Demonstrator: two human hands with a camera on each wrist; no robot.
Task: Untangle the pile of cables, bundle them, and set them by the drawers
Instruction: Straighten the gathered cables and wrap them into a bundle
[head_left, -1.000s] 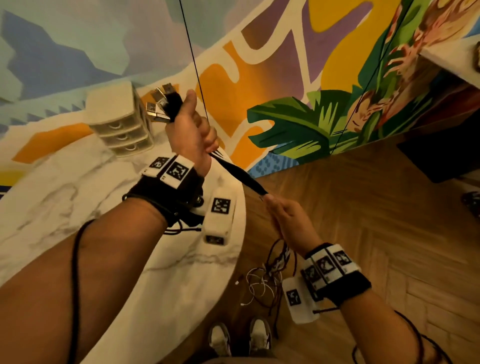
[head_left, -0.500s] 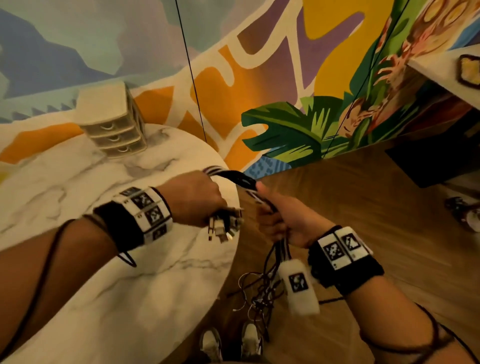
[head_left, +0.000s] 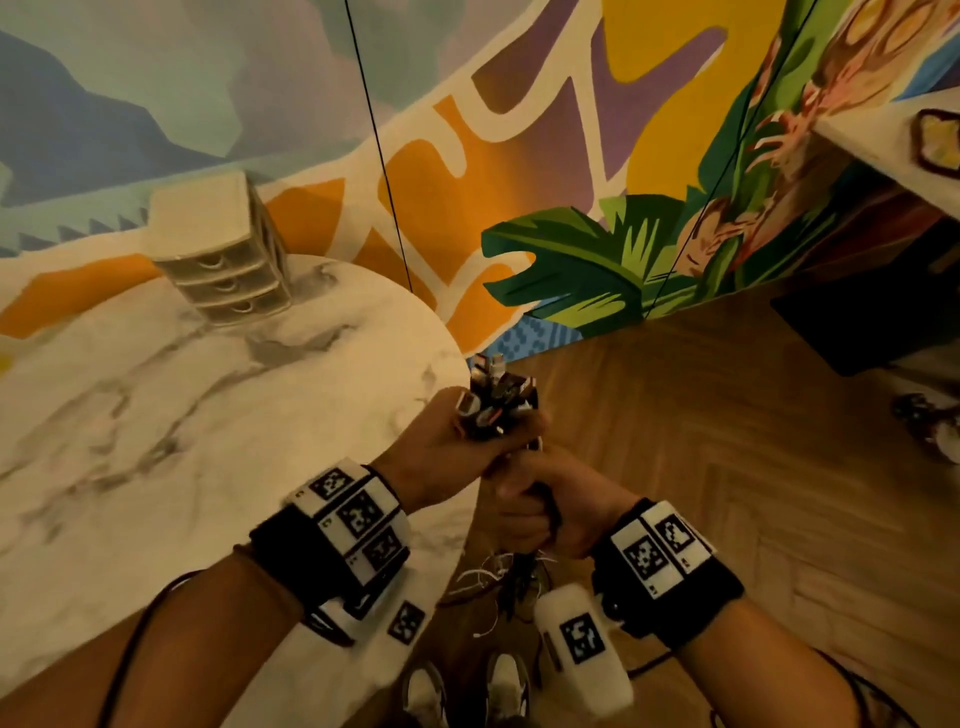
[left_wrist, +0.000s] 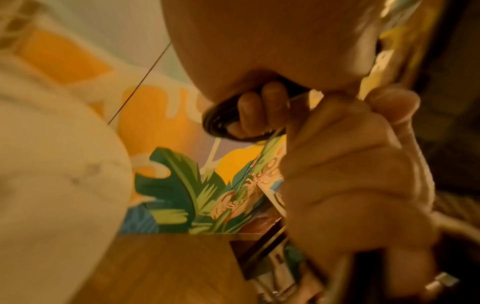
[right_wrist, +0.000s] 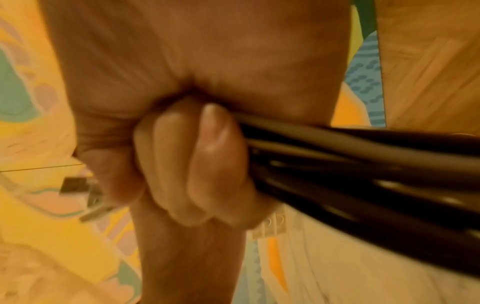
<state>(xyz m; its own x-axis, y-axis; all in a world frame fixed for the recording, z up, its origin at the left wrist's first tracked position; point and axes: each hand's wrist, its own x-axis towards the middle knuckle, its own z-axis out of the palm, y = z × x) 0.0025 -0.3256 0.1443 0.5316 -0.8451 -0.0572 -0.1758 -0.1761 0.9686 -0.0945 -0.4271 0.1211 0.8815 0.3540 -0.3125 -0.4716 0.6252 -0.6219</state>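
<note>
Just past the table's right edge, my left hand (head_left: 467, 457) grips a bundle of dark cables (head_left: 496, 402) with metal plug ends sticking up. My right hand (head_left: 540, 512) holds the same cables right below it, fist closed round them; the two hands touch. The loose ends (head_left: 511, 577) hang in a tangle toward the floor. In the right wrist view my fingers (right_wrist: 207, 164) wrap several black cables (right_wrist: 363, 164). In the left wrist view a looped black cable (left_wrist: 221, 119) sits in my left fingers. The small cream drawers (head_left: 223, 249) stand at the far side of the marble table (head_left: 156, 415).
A painted mural wall (head_left: 519, 156) runs behind the table, with a thin black wire (head_left: 379, 150) hanging down it. Wooden herringbone floor (head_left: 727, 441) lies to the right. A dark block (head_left: 857, 322) and a white shelf (head_left: 883, 135) stand at far right. My shoes (head_left: 467, 691) are below.
My left hand came down from near the drawers to the table's edge and turned the plug ends upward. My right hand closed in until it met the left one on the bundle.
</note>
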